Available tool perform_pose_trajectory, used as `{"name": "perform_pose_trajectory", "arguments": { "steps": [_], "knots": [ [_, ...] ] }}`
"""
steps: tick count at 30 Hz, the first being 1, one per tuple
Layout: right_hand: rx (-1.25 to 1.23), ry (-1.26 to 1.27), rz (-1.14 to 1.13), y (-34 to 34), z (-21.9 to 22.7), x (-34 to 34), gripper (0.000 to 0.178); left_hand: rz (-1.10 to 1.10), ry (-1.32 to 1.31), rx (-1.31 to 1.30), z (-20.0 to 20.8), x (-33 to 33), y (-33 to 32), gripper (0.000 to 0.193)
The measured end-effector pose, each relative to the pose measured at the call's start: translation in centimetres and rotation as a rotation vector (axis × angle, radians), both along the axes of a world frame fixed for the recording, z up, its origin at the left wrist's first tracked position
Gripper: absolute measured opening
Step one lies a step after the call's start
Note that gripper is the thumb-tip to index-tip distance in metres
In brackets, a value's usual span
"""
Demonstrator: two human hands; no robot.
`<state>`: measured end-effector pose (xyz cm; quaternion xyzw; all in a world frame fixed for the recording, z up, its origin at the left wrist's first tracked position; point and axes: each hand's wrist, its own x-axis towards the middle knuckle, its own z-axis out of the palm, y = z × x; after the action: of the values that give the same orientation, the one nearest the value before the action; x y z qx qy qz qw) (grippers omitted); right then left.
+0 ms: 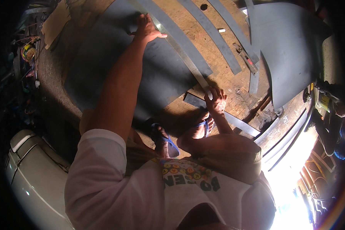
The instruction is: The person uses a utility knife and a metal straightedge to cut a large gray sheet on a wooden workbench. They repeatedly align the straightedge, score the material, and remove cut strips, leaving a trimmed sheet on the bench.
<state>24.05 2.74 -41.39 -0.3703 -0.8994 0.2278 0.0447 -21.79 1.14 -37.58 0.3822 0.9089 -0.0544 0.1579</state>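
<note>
A long metal ruler (184, 57) lies across a large dark grey sheet (103, 57) spread on the floor. My left hand (147, 30) is stretched far forward, fingers spread, pressing on the sheet with its thumb over the ruler. Close to my feet, my right hand (216, 101) has its fingers curled round the ruler's near end. A narrow grey strip (195, 100) passes beneath or beside the right hand; its middle is hidden. Blue flip-flops (172, 147) are on my feet, and I am squatting at the sheet's near edge.
Cut grey strips (214, 34) lie on the brown board (184, 28) to the right, with a cutter-like tool (245, 57) and a small white piece (221, 30). A curved grey sheet (291, 50) stands farther right. Behind me at left is a pale rounded body (38, 180). Clutter lines the left side.
</note>
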Motion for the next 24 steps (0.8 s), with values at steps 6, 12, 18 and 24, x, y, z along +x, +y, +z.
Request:
{"name": "perform_pose_trajectory", "arguments": {
  "steps": [6, 12, 18, 24],
  "knots": [
    [-0.020, -0.036, -0.013, 0.1, -0.1, 0.0, 0.039, 0.004, -0.008, 0.027, -0.3, 0.0, -0.2, 0.142],
    [0.000, -0.039, 0.021, -0.6, 0.1, -0.1, 0.042, 0.083, -0.071, 0.182, -5.6, -1.2, -3.4, 0.153],
    [-0.015, -0.040, -0.020, 0.0, 0.0, 0.2, 0.039, 0.164, -0.172, -0.012, -0.5, -0.1, -0.4, 0.158],
    [-0.005, -0.035, 0.002, -0.3, -0.4, -0.3, 0.037, 0.179, -0.171, -0.052, 0.1, -0.6, -1.3, 0.155]
  ]
}}
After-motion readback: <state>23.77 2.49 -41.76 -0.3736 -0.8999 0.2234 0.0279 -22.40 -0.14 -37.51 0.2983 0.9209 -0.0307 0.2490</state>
